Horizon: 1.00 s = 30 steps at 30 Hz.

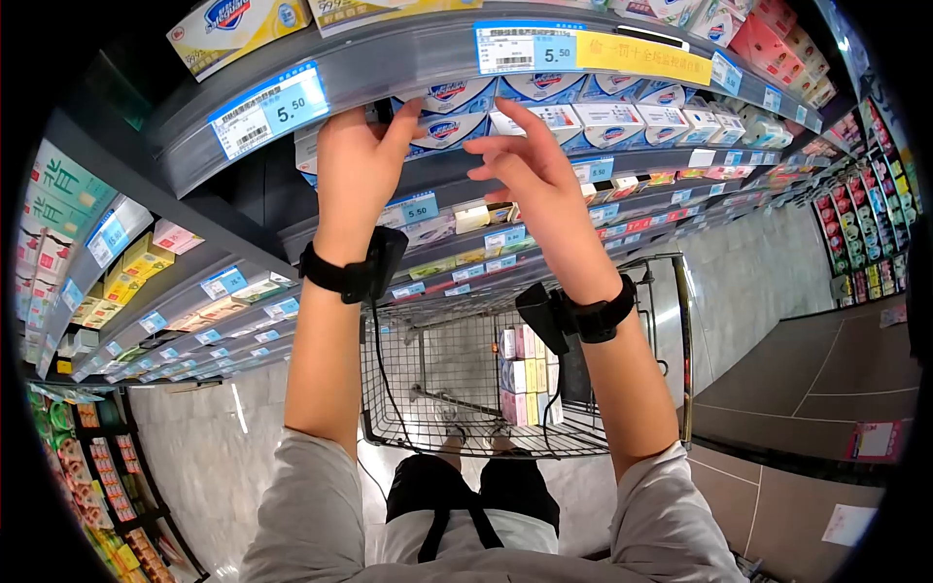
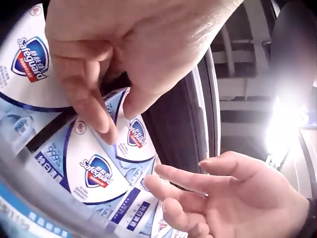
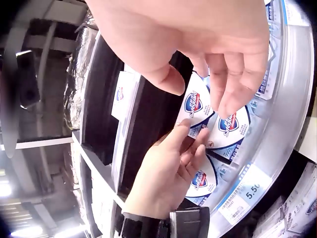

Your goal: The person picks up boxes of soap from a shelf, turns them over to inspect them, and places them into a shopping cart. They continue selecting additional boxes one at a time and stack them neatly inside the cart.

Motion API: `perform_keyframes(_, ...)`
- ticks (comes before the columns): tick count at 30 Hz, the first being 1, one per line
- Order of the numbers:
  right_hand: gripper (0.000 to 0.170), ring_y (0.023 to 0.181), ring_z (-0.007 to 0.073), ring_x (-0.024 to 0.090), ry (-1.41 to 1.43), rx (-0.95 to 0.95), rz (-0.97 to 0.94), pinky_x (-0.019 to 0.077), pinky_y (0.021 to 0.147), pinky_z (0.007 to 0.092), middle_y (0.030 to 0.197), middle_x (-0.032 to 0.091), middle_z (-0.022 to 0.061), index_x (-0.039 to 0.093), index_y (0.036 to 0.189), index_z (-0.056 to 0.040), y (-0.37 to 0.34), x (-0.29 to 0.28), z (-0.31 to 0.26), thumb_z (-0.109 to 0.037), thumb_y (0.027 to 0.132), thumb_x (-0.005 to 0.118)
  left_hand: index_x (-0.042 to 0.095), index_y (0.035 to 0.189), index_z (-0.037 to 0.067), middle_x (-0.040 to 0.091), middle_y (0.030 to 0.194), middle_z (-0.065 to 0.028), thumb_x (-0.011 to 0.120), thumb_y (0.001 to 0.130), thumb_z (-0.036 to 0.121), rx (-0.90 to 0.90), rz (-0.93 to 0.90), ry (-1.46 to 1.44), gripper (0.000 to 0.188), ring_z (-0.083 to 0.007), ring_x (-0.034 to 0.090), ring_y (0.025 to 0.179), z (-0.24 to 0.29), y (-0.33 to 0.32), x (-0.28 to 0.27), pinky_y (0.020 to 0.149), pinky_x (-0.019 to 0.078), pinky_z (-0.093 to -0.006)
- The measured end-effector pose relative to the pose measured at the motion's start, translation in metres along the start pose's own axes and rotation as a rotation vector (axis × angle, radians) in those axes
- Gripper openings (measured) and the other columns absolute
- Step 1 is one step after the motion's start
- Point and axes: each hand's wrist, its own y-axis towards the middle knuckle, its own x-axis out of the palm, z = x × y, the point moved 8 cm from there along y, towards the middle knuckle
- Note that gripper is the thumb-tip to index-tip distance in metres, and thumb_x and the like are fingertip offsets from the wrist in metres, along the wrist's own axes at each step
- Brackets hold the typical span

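Observation:
White-and-blue Safeguard soap boxes (image 1: 447,133) stand in stacked rows on a shelf behind a clear curved lip. My left hand (image 1: 362,160) reaches over that lip at the row's left end. Its thumb and fingers hang over a soap box (image 2: 133,139), fingertips right at the box faces. To its right, my right hand (image 1: 535,170) is raised before the same row, fingers loosely bent and apart from each other. In the right wrist view its fingertips overlap another soap box (image 3: 228,126). Neither hand has a box lifted from the row.
Price tags (image 1: 267,109) line the shelf edges. Below my arms stands a wire shopping cart (image 1: 389,379) holding a stack of small boxes (image 1: 530,374). More boxed goods (image 1: 126,272) fill the lower shelves, and yellow-and-white soap boxes (image 1: 228,29) sit on the shelf above.

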Motion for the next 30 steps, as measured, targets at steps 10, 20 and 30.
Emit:
perform_keyframes(10,0.019,0.090,0.0134,0.062,0.204,0.097,0.021,0.0474,0.072,0.0252,0.105,0.063,0.0053,0.054,0.104,-0.0061,-0.052,-0.007,0.032,-0.021,0.094,0.049,0.038,0.130,-0.004,0.054,0.119,-0.0178,0.055,0.087,-0.003,-0.017,0.229,-0.302,0.046,-0.0190,0.062,0.090,-0.002,-0.109,-0.044,0.068,0.0531,-0.0231)
perform_keyframes(20,0.021,0.081,0.0051,0.055,0.502,0.915,-0.144,0.0453,0.067,0.0193,0.087,0.056,-0.0032,0.053,0.086,-0.0126,-0.324,-0.032,0.303,-0.029,0.085,0.067,0.048,0.129,0.000,0.060,0.111,-0.0073,0.060,0.085,-0.002,-0.677,-0.981,-0.346,0.046,-0.0104,0.061,0.080,-0.189,-0.374,0.115,0.069,0.0512,-0.0228)
perform_keyframes(30,0.041,0.089,0.0192,0.060,0.065,0.782,0.397,0.0475,0.079,0.0299,0.103,0.063,0.0096,0.057,0.116,-0.0038,-0.329,-0.124,0.444,-0.021,0.080,0.067,0.038,0.132,0.007,0.056,0.116,-0.0087,0.061,0.090,0.033,-1.355,-0.703,-0.447,0.054,-0.0219,0.061,0.099,-0.319,-0.427,0.269,0.083,0.0522,-0.0354)
